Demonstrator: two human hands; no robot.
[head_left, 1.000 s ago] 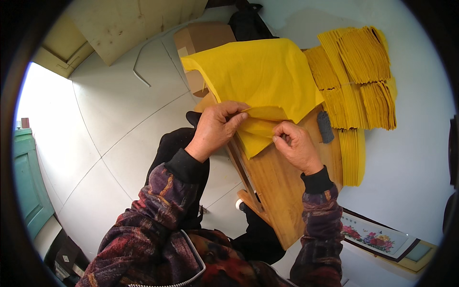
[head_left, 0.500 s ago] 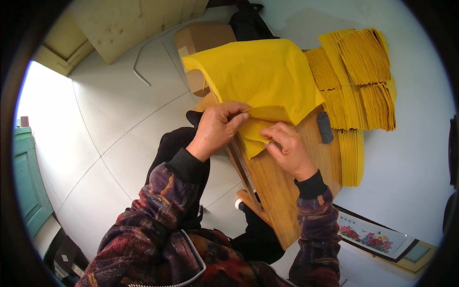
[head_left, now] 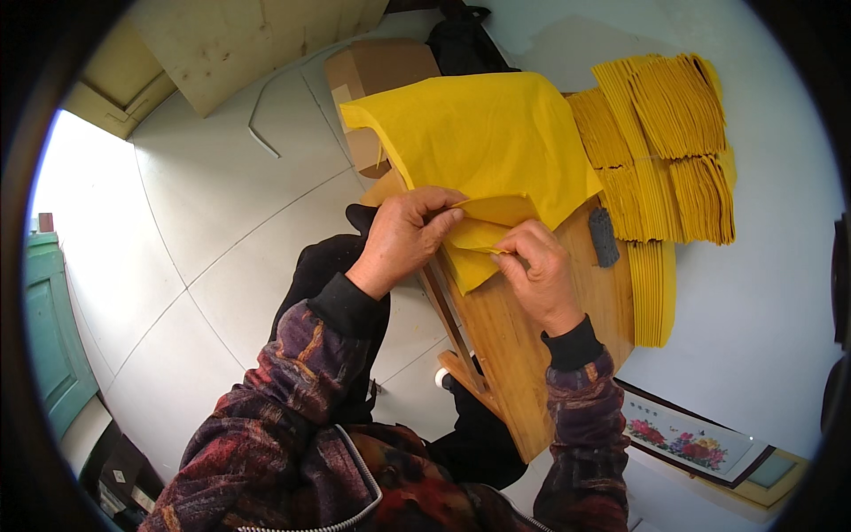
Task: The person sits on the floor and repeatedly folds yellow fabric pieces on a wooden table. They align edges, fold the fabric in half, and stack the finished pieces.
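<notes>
A large sheet of yellow cloth (head_left: 479, 129) lies over the far end of a wooden table (head_left: 523, 372), its near edge folded up in layers. Thumb and fingers of my left hand (head_left: 403, 235) pinch the raised fold at its left end. My right hand (head_left: 541, 275) pinches a lower layer of the same cloth between thumb and forefinger, to the right of my left hand. A pocket-like gap shows between the layers. The fingertips of my left hand are partly covered by the cloth.
Stacks of folded yellow cloth (head_left: 674, 106) stand at the table's right side, with more pleated cloth (head_left: 651, 293) below them. A dark grey block (head_left: 603, 238) lies beside the stacks. Behind the table are a cardboard box (head_left: 381, 66) and a black bag (head_left: 465, 40). A framed flower picture (head_left: 691, 434) is at lower right.
My right hand has shifted slightly, its fingers closing more tightly on the lower layer of cloth. My left hand keeps its place on the fold.
</notes>
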